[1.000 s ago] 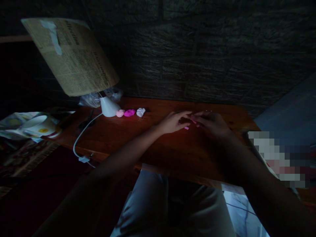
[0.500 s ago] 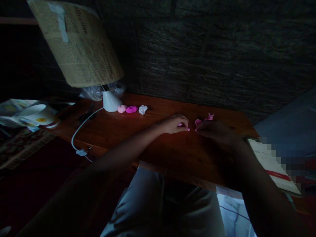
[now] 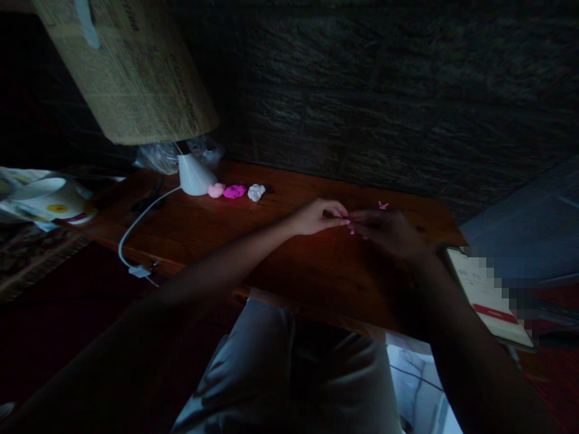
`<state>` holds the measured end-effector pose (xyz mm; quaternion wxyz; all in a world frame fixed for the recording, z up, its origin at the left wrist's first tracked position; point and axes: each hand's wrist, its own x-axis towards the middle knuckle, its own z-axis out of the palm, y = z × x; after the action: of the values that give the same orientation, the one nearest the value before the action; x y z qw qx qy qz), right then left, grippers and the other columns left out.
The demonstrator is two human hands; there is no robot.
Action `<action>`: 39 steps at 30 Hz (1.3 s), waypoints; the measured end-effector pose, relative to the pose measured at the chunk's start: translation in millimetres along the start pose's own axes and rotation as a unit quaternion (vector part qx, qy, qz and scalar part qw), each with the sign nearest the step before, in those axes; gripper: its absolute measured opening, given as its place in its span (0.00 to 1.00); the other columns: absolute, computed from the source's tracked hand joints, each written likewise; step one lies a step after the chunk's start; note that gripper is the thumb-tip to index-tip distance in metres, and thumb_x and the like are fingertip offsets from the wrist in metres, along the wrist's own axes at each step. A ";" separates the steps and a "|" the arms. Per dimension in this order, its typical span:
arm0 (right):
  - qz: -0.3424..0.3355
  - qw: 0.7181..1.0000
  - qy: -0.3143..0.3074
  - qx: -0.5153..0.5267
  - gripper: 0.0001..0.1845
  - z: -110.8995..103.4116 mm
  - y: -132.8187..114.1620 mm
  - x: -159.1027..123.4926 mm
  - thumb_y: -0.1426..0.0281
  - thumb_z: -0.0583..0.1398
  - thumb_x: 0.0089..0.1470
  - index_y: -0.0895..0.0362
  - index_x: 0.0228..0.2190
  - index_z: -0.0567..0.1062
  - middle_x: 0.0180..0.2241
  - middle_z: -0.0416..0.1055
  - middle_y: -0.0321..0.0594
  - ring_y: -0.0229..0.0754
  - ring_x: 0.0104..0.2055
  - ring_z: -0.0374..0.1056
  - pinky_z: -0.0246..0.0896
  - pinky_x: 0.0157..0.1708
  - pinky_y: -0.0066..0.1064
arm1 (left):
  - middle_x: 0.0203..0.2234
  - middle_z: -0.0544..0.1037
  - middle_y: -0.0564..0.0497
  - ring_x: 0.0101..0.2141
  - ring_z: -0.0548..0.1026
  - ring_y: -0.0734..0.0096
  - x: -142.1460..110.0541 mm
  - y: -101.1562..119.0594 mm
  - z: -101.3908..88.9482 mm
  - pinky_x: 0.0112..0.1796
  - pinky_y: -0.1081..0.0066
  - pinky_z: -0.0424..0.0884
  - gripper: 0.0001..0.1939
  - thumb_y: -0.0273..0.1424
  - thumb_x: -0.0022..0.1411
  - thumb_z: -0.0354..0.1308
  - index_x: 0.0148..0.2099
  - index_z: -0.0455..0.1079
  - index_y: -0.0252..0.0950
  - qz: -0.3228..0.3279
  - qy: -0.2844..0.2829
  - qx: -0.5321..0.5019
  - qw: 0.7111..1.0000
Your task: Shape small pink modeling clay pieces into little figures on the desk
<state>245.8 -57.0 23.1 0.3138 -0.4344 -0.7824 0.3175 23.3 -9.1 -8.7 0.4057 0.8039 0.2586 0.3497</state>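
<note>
Above the wooden table, the fingertips of my left hand (image 3: 316,217) and my right hand (image 3: 384,232) meet. Both pinch a small bit of pink modelling clay (image 3: 351,229), mostly hidden by the fingers. Just behind my right hand lies a small branching pink clay piece (image 3: 383,205). To the left of my hands, in a row, sit a pale pink clay lump (image 3: 216,190), a magenta clay lump (image 3: 234,191) and a white clay lump (image 3: 256,192).
A lamp with a newsprint shade (image 3: 136,78) stands at the back left, its white cord (image 3: 124,232) running over the front edge. A white cup (image 3: 52,199) is at far left. A tablet-like device (image 3: 486,295) lies at right. A dark brick wall (image 3: 316,84) rises behind.
My hands have come together from a small gap, so their fingertips now touch around the pink clay. The camera view has shifted slightly.
</note>
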 end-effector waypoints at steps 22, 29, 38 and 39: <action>0.024 0.997 0.039 -0.067 0.24 8.3 -4.9 1.6 0.48 0.61 0.60 0.55 0.38 0.84 0.26 0.79 0.41 0.42 0.24 0.72 0.67 0.31 0.35 | 0.40 0.85 0.46 0.41 0.81 0.69 -0.4 -3.0 -3.7 0.45 0.67 0.74 0.06 0.28 0.66 0.63 0.44 0.81 0.34 0.030 0.010 0.075 0.997; 0.021 0.998 0.032 -0.056 0.23 7.7 -3.8 1.4 0.48 0.61 0.60 0.53 0.37 0.84 0.27 0.80 0.41 0.42 0.24 0.71 0.67 0.30 0.35 | 0.40 0.85 0.46 0.40 0.81 0.69 -1.6 -1.2 -4.3 0.43 0.67 0.74 0.08 0.30 0.67 0.63 0.45 0.81 0.35 0.026 0.007 0.087 0.996; 0.006 0.998 0.016 -0.058 0.24 8.3 -3.3 2.9 0.48 0.60 0.60 0.54 0.37 0.84 0.26 0.78 0.42 0.41 0.23 0.71 0.68 0.31 0.36 | 0.38 0.85 0.46 0.39 0.81 0.69 -2.2 -1.0 -6.7 0.42 0.69 0.73 0.08 0.32 0.67 0.63 0.44 0.82 0.36 0.057 -0.001 0.125 0.990; 0.004 0.998 0.015 -0.060 0.23 8.4 -3.2 2.9 0.48 0.60 0.60 0.54 0.38 0.84 0.27 0.79 0.42 0.41 0.23 0.71 0.68 0.31 0.36 | 0.37 0.85 0.46 0.39 0.81 0.68 -2.2 -0.7 -7.5 0.42 0.69 0.73 0.08 0.33 0.68 0.63 0.44 0.82 0.36 0.060 -0.005 0.136 0.989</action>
<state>236.6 -57.7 21.1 0.2976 -0.4598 -0.7937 0.2646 16.0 -6.7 -6.9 0.2718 0.8677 0.2530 0.3304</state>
